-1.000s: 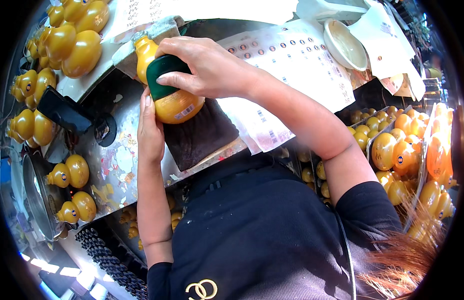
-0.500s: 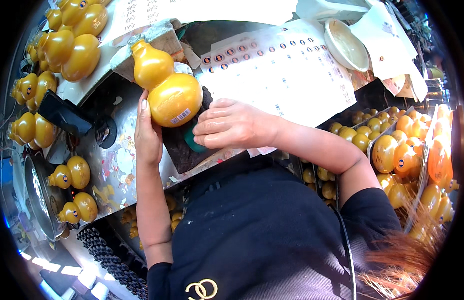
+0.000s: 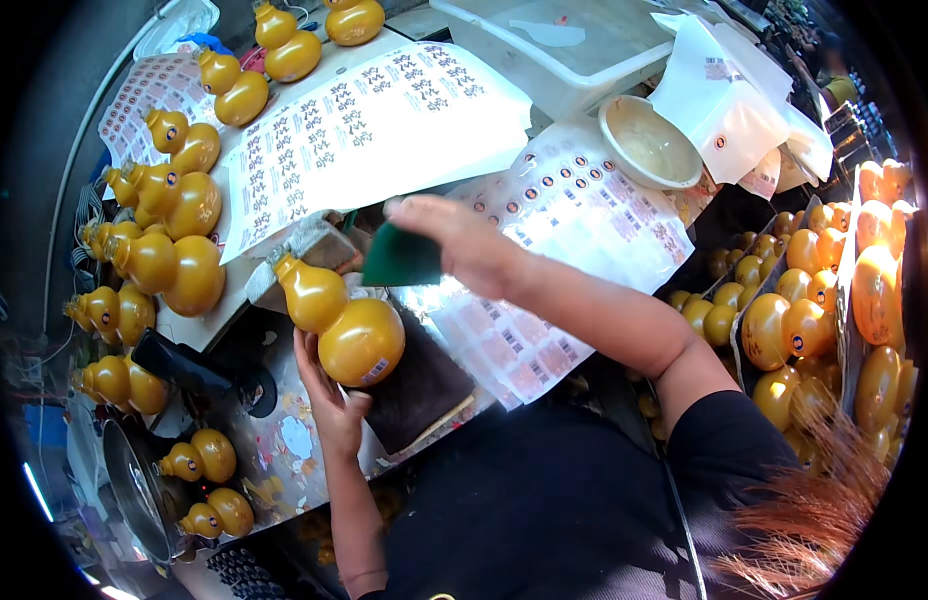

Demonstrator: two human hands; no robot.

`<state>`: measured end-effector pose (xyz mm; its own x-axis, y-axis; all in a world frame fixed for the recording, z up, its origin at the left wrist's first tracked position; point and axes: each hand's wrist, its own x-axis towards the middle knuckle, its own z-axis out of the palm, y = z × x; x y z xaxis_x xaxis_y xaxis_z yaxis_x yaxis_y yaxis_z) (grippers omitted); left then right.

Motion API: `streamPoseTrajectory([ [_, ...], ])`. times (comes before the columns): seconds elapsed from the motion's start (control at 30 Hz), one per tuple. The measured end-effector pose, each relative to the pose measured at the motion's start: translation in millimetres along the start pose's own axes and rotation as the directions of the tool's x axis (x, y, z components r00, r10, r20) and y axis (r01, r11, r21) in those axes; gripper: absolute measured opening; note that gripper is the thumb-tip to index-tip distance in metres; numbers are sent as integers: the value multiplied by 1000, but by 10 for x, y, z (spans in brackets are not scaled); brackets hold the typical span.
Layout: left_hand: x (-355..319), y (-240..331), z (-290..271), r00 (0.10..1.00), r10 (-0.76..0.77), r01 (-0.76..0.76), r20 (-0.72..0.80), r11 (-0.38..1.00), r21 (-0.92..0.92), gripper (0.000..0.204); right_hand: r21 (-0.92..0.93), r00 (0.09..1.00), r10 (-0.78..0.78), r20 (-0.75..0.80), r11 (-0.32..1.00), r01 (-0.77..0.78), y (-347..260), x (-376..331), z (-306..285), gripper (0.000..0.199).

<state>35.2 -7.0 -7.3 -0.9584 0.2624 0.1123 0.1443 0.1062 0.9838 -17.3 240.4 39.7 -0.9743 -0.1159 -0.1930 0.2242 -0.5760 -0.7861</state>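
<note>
A glossy yellow gourd-shaped bottle (image 3: 359,340) lies tilted, its neck toward a cloth-covered block (image 3: 319,240). My left hand (image 3: 332,408) grips its lower left side, with the thumb in view and the other fingers partly hidden behind the bottle. A small barcode label shows on the bottle's lower bulb. Above and to the right of the bottle, my right hand (image 3: 474,250) is raised, slightly blurred, closed on a flat green scraper (image 3: 402,257). The scraper is apart from the bottle's surface. Beneath the bottle is a dark pad (image 3: 414,395).
Sheets of printed labels (image 3: 384,120) and round stickers (image 3: 574,240) cover the table. A pale bowl (image 3: 649,145) and a clear plastic bin (image 3: 554,60) stand behind. Several gourd bottles (image 3: 194,205) line the left; crates of more (image 3: 774,320) sit right. A phone (image 3: 179,362) stands at left.
My right hand has lifted the green scraper up and away from the bottle's lower side. The bottle has turned slightly in my left hand. The view has shifted, showing more of the table's far side.
</note>
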Motion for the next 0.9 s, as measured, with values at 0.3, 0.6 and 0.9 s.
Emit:
streamPoseTrajectory([
  [0.3, -29, -146, 154, 984, -40, 69, -171, 984, 165, 106, -955, 919, -332, 211, -270, 122, -657, 1160, -244, 36],
  [0.6, -131, -221, 99, 947, 200, -56, -252, 873, 484, 94, -904, 892, -295, 342, -362, 227, -576, 498, -412, 32],
  [0.9, -51, -35, 194, 855, 510, -286, -95, 616, 734, 84, -881, 685, -672, 281, 103, 462, -6, 61, -187, 20],
])
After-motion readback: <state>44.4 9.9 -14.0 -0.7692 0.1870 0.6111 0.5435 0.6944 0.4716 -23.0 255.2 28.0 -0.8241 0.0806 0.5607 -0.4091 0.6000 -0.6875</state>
